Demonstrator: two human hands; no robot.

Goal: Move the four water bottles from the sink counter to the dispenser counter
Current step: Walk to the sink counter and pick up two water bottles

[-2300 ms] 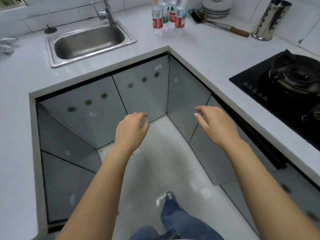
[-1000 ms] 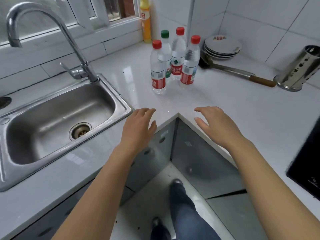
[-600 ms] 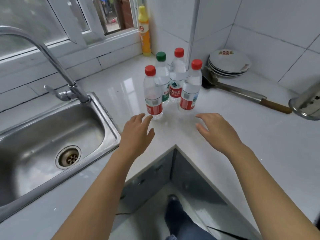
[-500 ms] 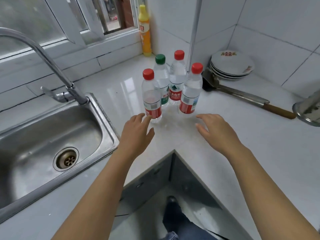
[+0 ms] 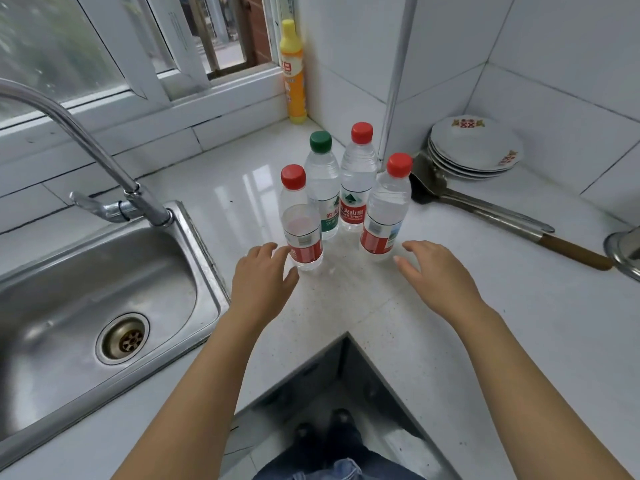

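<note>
Several clear water bottles stand upright in a tight cluster on the white corner counter [image 5: 346,299]. The front left bottle [image 5: 302,223] and the front right bottle [image 5: 385,211] have red caps and red labels. Behind them stand a green-capped bottle [image 5: 322,183] and another red-capped bottle [image 5: 357,181]. My left hand [image 5: 265,282] hovers open just left of the front left bottle, fingertips almost at its base. My right hand [image 5: 434,273] is open too, just right of the front right bottle, a small gap apart.
A steel sink [image 5: 86,306] with a tall tap [image 5: 104,157] lies to the left. A yellow detergent bottle [image 5: 293,74] stands in the window corner. Stacked plates [image 5: 474,147] and a long spatula [image 5: 491,213] lie at the right, with a steel holder [image 5: 625,251] at the edge.
Both hands have reached forward over the counter toward the front bottles, and the view has moved closer to the cluster. Nothing has been taken hold of.
</note>
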